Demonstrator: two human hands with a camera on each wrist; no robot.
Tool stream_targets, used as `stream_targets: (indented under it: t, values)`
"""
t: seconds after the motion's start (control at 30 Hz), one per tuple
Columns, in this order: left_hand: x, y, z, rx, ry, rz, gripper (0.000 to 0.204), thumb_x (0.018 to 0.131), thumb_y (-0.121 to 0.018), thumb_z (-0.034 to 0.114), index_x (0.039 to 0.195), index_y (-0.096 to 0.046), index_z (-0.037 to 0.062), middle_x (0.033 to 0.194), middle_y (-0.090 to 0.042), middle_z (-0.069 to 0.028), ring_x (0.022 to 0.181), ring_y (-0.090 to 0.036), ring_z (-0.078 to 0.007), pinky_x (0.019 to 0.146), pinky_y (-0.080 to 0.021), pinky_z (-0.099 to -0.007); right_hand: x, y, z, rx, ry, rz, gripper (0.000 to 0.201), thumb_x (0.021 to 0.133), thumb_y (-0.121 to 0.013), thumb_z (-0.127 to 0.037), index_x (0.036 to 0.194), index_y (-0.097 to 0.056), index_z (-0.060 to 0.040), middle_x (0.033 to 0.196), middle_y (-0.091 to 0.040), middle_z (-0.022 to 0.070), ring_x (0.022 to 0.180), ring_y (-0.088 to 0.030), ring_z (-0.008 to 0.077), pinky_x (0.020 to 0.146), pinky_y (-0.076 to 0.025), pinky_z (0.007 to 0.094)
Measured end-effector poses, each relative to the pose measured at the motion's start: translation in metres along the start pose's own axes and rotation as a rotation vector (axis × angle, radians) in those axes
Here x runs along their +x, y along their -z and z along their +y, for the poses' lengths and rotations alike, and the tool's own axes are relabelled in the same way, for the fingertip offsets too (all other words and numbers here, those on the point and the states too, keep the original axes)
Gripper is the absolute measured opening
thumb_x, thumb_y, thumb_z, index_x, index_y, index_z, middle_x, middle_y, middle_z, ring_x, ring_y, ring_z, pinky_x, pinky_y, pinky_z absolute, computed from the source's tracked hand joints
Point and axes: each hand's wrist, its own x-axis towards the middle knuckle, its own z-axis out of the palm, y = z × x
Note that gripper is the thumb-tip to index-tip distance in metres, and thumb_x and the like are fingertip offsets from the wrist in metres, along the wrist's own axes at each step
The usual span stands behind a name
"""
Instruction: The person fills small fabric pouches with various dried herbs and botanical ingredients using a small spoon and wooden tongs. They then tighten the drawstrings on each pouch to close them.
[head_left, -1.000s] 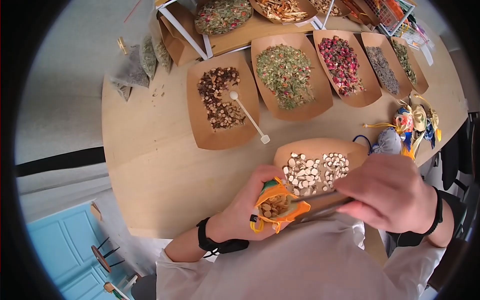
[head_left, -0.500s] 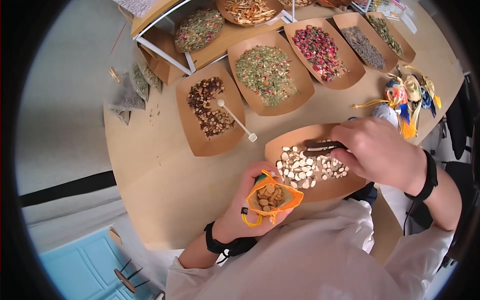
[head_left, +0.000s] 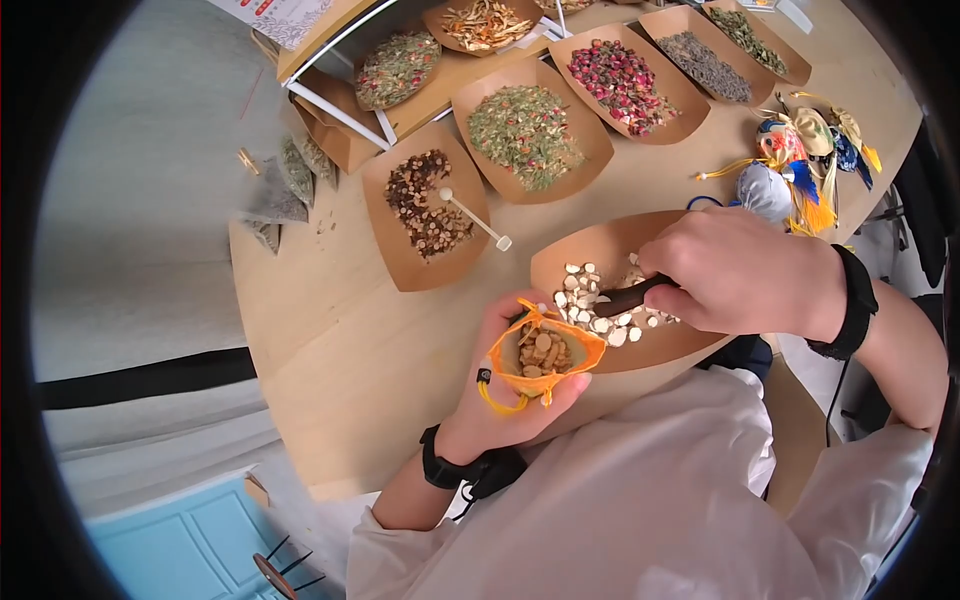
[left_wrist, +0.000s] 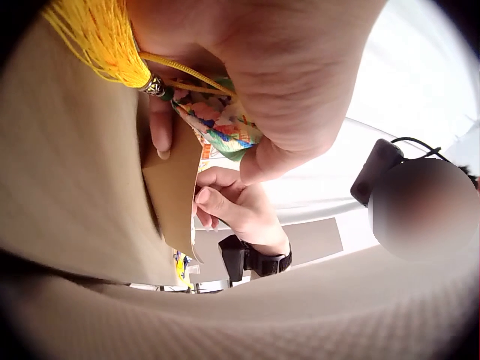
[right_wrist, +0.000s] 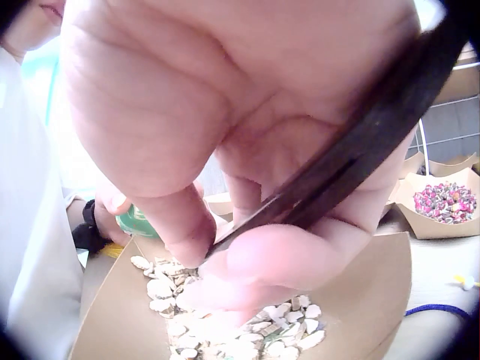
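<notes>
My left hand (head_left: 482, 412) grips a small drawstring pouch (head_left: 588, 356) with an orange lining, its mouth wide and facing up. Brown dried pieces (head_left: 541, 352) fill the inside. In the left wrist view the pouch's floral outside (left_wrist: 217, 120) shows, with a yellow tassel (left_wrist: 105, 41) hanging from its cord. My right hand (head_left: 745, 270) holds dark tongs (head_left: 630, 297) between thumb and fingers, low over a brown paper tray (head_left: 675, 350). The tongs' tips are down among the pale dried slices (head_left: 580, 283); in the right wrist view my fingers hide the tips.
Behind stand paper trays of dark chips (head_left: 420, 190) with a white spoon (head_left: 472, 218), green herb mix (head_left: 525, 135), rosebuds (head_left: 615, 80) and grey-purple buds (head_left: 700, 62). Finished-looking sachets (head_left: 790, 170) lie at the right. Clear bags (head_left: 280, 190) stand at the left, beside a shelf (head_left: 420, 95).
The right hand and tongs have left the pouch's mouth and moved out to the pale slices, then lowered among them. The left hand keeps hold of the pouch. The head view has shifted.
</notes>
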Motion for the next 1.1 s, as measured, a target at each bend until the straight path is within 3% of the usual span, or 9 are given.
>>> stream_targets:
  t: [0.17, 0.23, 0.5, 0.67, 0.87, 0.93, 0.97, 1.1]
  values:
    - [0.001, 0.000, 0.002, 0.044, -0.017, 0.007, 0.066, 0.083, -0.079, 0.006, 0.135, -0.038, 0.0042, 0.123, -0.051, -0.0082, 0.111, -0.056, -0.0158, 0.095, -0.048, -0.0312, -0.001, -0.007, 0.000, -0.039, 0.029, -0.028, 0.023, 0.088, -0.071, -0.016, 0.077, -0.065, 0.0032, 0.071, -0.065, 0.0202, 0.076, -0.067, 0.0413, 0.070, -0.052, 0.0500]
    - [0.001, 0.000, 0.001, 0.077, -0.039, 0.003, 0.066, 0.083, -0.079, 0.006, 0.134, -0.038, 0.0038, 0.124, -0.050, -0.0084, 0.111, -0.056, -0.0160, 0.094, -0.048, -0.0308, -0.002, -0.015, 0.001, -0.024, 0.082, 0.073, 0.023, 0.088, -0.071, -0.016, 0.078, -0.065, 0.0033, 0.072, -0.065, 0.0200, 0.076, -0.067, 0.0412, 0.070, -0.052, 0.0507]
    - [0.000, -0.001, 0.001, 0.056, -0.048, 0.016, 0.066, 0.082, -0.080, 0.006, 0.134, -0.039, 0.0037, 0.125, -0.050, -0.0081, 0.111, -0.056, -0.0161, 0.093, -0.048, -0.0302, -0.004, -0.012, 0.000, -0.009, 0.049, 0.049, 0.017, 0.087, -0.072, -0.013, 0.081, -0.065, 0.0014, 0.072, -0.065, 0.0199, 0.077, -0.066, 0.0404, 0.069, -0.050, 0.0506]
    - [-0.002, 0.001, -0.001, 0.066, -0.075, 0.009, 0.067, 0.083, -0.079, 0.006, 0.135, -0.037, 0.0043, 0.125, -0.051, -0.0081, 0.112, -0.057, -0.0152, 0.094, -0.049, -0.0299, -0.014, -0.003, 0.002, 0.074, 0.039, 0.098, 0.011, 0.087, -0.070, -0.009, 0.085, -0.066, 0.0007, 0.072, -0.066, 0.0198, 0.076, -0.066, 0.0410, 0.068, -0.050, 0.0502]
    - [-0.001, 0.002, 0.006, 0.076, -0.042, 0.121, 0.066, 0.085, -0.078, 0.006, 0.135, -0.035, 0.0038, 0.125, -0.051, -0.0083, 0.111, -0.059, -0.0144, 0.093, -0.051, -0.0295, -0.028, 0.026, -0.010, 0.100, 0.076, 0.204, 0.010, 0.085, -0.070, -0.007, 0.087, -0.066, 0.0018, 0.070, -0.064, 0.0188, 0.072, -0.064, 0.0402, 0.064, -0.048, 0.0476]
    - [0.000, 0.000, 0.004, 0.176, -0.043, 0.144, 0.065, 0.086, -0.079, 0.007, 0.134, -0.035, 0.0032, 0.124, -0.052, -0.0084, 0.110, -0.059, -0.0145, 0.092, -0.051, -0.0294, -0.032, 0.034, -0.020, 0.172, 0.116, 0.260, 0.010, 0.085, -0.071, -0.006, 0.086, -0.065, 0.0019, 0.068, -0.062, 0.0180, 0.069, -0.063, 0.0397, 0.062, -0.047, 0.0467]
    - [-0.001, 0.000, 0.005, 0.177, -0.044, 0.148, 0.065, 0.086, -0.079, 0.007, 0.134, -0.035, 0.0032, 0.124, -0.052, -0.0084, 0.110, -0.059, -0.0145, 0.092, -0.051, -0.0294, -0.034, 0.034, -0.019, 0.107, 0.158, 0.237, 0.012, 0.085, -0.072, -0.006, 0.092, -0.065, 0.0017, 0.078, -0.065, 0.0117, 0.070, -0.063, 0.0323, 0.061, -0.048, 0.0396]
    - [0.000, 0.003, 0.009, 0.238, -0.020, 0.086, 0.065, 0.087, -0.079, 0.009, 0.134, -0.035, 0.0036, 0.124, -0.051, -0.0085, 0.110, -0.059, -0.0139, 0.092, -0.050, -0.0289, -0.029, 0.032, -0.036, 0.115, 0.289, 0.320, 0.015, 0.083, -0.074, -0.005, 0.094, -0.066, 0.0017, 0.079, -0.065, 0.0125, 0.069, -0.062, 0.0319, 0.062, -0.048, 0.0395]
